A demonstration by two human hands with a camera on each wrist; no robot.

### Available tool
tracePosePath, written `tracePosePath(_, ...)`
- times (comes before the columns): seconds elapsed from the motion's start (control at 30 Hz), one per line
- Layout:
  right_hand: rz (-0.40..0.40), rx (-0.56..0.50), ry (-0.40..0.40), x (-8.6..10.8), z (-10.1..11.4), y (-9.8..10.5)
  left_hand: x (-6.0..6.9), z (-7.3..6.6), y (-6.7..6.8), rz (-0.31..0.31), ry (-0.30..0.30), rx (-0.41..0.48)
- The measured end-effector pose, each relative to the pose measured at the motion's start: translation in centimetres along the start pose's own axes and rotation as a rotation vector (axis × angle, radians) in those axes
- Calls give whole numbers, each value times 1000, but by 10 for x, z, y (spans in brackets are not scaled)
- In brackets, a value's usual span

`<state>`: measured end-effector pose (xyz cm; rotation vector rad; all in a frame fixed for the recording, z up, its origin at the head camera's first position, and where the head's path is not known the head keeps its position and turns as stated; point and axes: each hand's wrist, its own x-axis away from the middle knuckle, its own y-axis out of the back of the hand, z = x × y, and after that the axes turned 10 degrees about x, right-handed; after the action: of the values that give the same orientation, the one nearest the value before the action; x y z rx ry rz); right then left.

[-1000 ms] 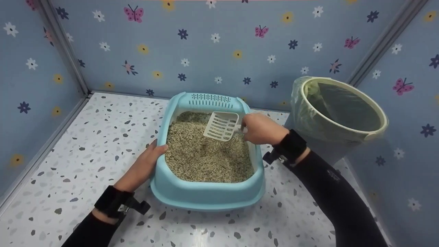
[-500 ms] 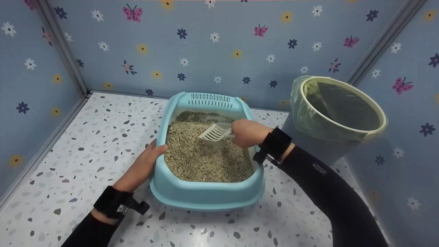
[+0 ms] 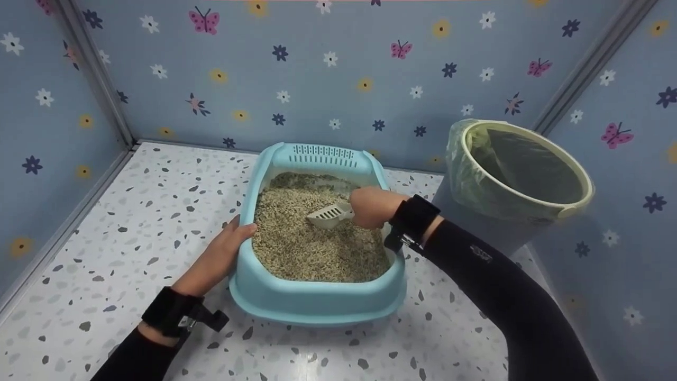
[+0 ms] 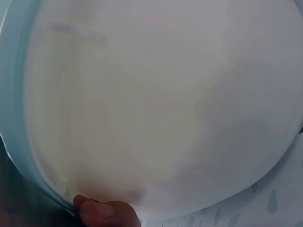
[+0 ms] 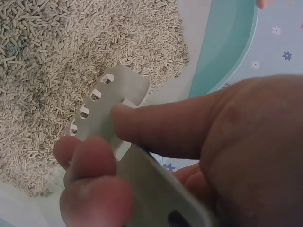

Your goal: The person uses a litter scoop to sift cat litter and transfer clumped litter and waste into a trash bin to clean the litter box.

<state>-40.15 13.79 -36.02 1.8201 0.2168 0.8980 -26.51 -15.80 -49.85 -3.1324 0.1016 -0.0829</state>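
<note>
A light blue litter box (image 3: 317, 301) holds a bed of tan pellet litter (image 3: 296, 248). My left hand (image 3: 222, 254) grips its left rim, the thumb laid over the edge and the other fingers down along the outer side. Over the litter, my right hand (image 3: 373, 207) holds a pale slotted litter scoop (image 3: 329, 216) by its handle. The scoop is tilted, its front edge pointing left, close above or touching the pellets; I cannot tell which. In the right wrist view, the thumb presses on the scoop (image 5: 109, 106) near the handle's base, fingers curled underneath.
A tall bin (image 3: 476, 217) with a pale rim and a translucent yellowish liner stands right of the box, near my right forearm. Flowered blue panels (image 3: 317, 63) rise behind and at both sides. The speckled white floor (image 3: 132, 211) surrounds the box.
My right hand has moved left and slightly down with the scoop. The scoop has turned from slots facing me to a lower, sideways tilt. The left hand keeps its place on the rim.
</note>
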Motion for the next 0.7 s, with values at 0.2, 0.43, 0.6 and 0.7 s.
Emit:
tracePosePath(0.2,26,-4,22,-1,3,0,2,0,1,0,-2,-11)
tracePosePath(0.43,54,-132,33,3,5,-1,0,-1,0,11,7,0)
tracePosePath(0.6,71,-164,52,5,6,-2,1,-1,1,26,15,16)
tracePosePath(0.7,80,-181,58,6,6,-3,2,-2,1,19,16,5)
